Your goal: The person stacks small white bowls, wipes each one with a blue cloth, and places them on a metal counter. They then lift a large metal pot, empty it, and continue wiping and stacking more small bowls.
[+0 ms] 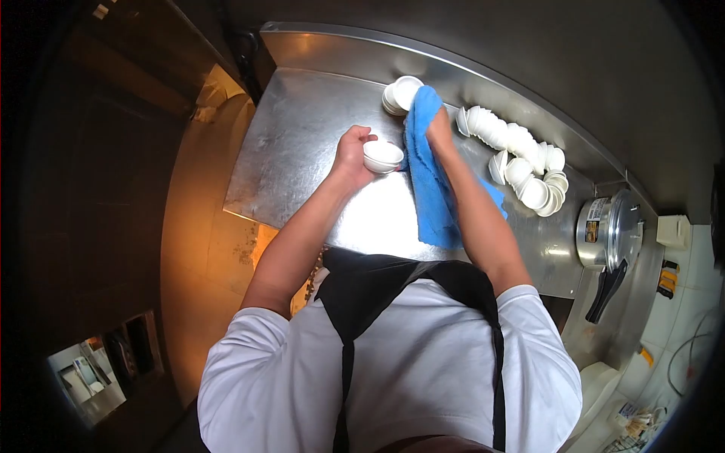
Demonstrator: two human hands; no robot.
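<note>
My left hand (353,157) holds small white bowls (384,156), one seemingly nested in another, above the steel counter (294,128). A blue cloth (433,192) hangs from my right hand (438,128), whose fingers are mostly hidden by it. The cloth's upper end is beside a short stack of white bowls (408,92) near the back of the counter. Right of the cloth, several more white bowls (487,127) lie tipped in overlapping rows.
A steel pressure cooker (596,234) with a black handle stands at the right end of the counter. A raised metal edge (453,60) runs along the back. A white container (674,232) is farther right, near the tiled wall.
</note>
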